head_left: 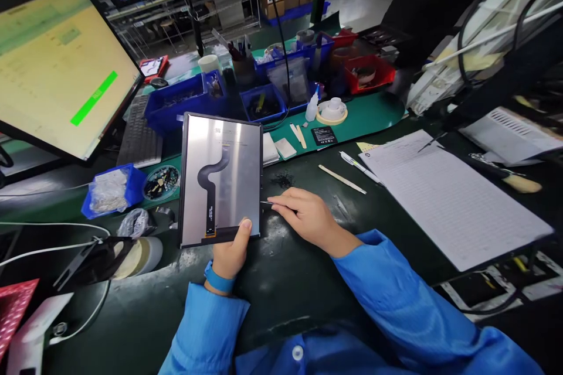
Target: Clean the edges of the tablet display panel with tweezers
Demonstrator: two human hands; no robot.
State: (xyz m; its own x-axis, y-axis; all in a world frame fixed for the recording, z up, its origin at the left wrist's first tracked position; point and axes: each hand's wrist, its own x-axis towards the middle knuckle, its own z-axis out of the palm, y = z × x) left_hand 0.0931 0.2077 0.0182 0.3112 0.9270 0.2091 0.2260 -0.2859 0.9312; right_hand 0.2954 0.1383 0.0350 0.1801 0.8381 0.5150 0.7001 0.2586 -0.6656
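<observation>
My left hand grips a tablet display panel by its lower edge, thumb on the silvery back. The panel is tilted up above the dark bench, and a dark ribbon cable curves down its back. At the panel's right edge, my right hand pinches a thin pointed metal tool, perhaps tweezers. The tool's tip is close to that edge; whether it touches I cannot tell. Small black scraps lie on the bench just beyond my right hand.
A monitor and keyboard stand at the left. Blue bins, a red bin and a small white bottle line the back. Paper sheets, a pen and a flat stick lie right.
</observation>
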